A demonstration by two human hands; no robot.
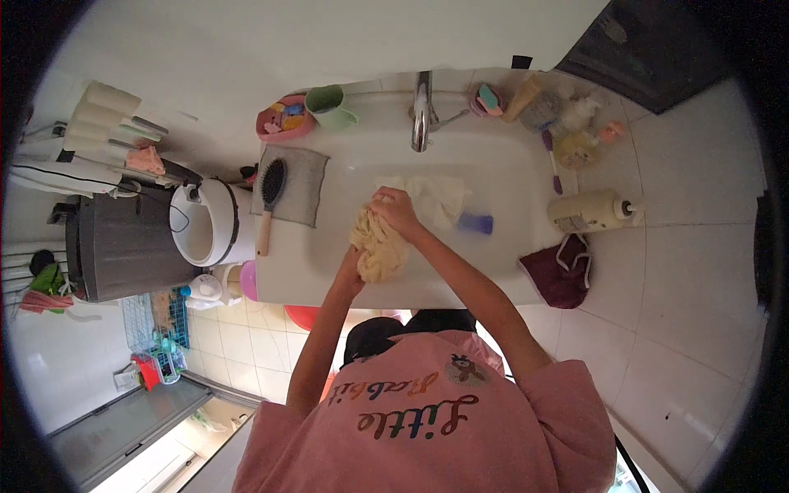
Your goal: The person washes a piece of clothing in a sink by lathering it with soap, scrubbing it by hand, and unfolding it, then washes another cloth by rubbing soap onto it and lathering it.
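Note:
A bunched, pale yellow cloth (381, 246) is held over the front left part of the white sink (501, 156). My right hand (394, 210) grips its upper end, with the fingers closed on the fabric. From the left side, my left hand (352, 269) is closed on the lower part, its fingers partly hidden by the folds. Behind the cloth, a wet-looking white cloth (436, 197) lies spread on the sink bottom. A blue block-shaped object (475, 223) rests beside it, too blurred to name exactly.
The tap (422, 115) stands at the back. On the left ledge, a hairbrush (271, 193) lies over a grey cloth (306, 185), near a green cup (331, 108) and a pink basket (283, 119). A pump bottle (588, 212) and a maroon cloth item (560, 273) lie on the right.

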